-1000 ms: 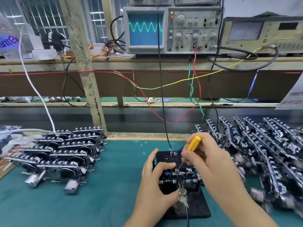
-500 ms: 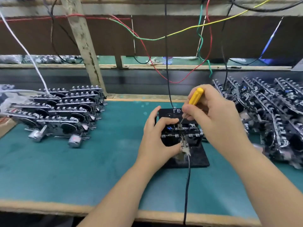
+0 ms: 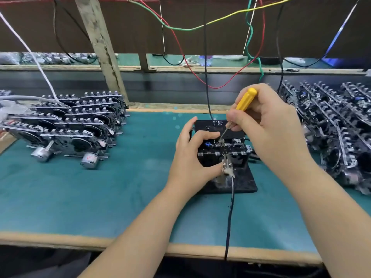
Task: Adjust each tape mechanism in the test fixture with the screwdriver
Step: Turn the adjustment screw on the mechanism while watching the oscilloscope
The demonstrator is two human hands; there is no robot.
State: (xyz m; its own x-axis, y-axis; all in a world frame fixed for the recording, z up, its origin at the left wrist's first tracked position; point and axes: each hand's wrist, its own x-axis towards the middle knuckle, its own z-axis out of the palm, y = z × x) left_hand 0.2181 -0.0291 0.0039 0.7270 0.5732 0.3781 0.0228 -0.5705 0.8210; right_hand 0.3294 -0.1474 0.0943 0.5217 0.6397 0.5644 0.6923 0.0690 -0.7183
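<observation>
A black test fixture (image 3: pixel 244 182) marked "FE" sits mid-bench on the green mat. A tape mechanism (image 3: pixel 235 152) is seated in it, with a metal clip (image 3: pixel 227 168) and black cable at its front. My left hand (image 3: pixel 191 157) grips the mechanism's left side, thumb at the front and index finger curled over the top. My right hand (image 3: pixel 269 129) pinches a yellow-handled screwdriver (image 3: pixel 246 102). Its thin shaft slants down-left, tip on the top of the mechanism near a blue part (image 3: pixel 207 144).
Rows of tape mechanisms (image 3: pixel 72 125) with silver motors lie on the left of the mat. A bigger pile of mechanisms (image 3: pixel 337 129) crowds the right side. Coloured wires (image 3: pixel 180 45) hang from above. A wooden post (image 3: pixel 100 49) stands behind. The bench edge (image 3: pixel 140 243) runs near me.
The view has tilted downward, so the oscilloscope is out of frame. Both hands keep the same hold on the mechanism and the screwdriver, with its tip still on the mechanism.
</observation>
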